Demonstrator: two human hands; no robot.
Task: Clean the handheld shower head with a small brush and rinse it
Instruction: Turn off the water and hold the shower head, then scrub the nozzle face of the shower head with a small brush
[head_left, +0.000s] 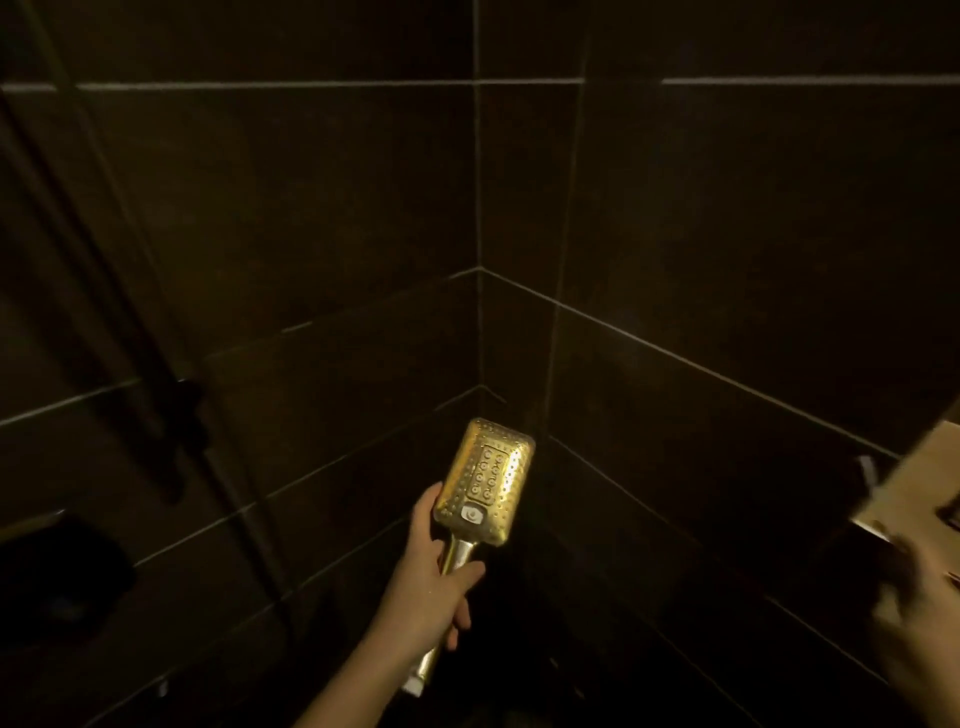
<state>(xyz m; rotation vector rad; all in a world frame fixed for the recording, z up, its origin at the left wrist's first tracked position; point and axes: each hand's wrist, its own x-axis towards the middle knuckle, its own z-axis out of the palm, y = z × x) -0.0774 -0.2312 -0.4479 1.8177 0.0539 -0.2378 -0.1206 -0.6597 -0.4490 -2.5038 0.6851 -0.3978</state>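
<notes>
The gold shower head (485, 486) is up in front of the tiled corner (479, 332), its square spray face turned toward the person, nozzles and a small white button plain to see. The left hand (434, 582) grips it by the handle just below the face — fingers wrapped round the stem, thumb lying up along the edge of the head. No water comes from the nozzles that I can make out, and the face looks dry, though the room is too dim to be sure. Well off to the right of the shower head, at the frame's edge, the right hand (919, 613) is a blur; whether its fingers are spread or curled round anything I cannot tell. Above that hand sits a pale box-like thing (919, 483), also smeared. I see no small brush anywhere. My reading is that the job is barely under way: the head is in hand and presented for scrubbing, but the brushing and the rinse both look to be ahead.
</notes>
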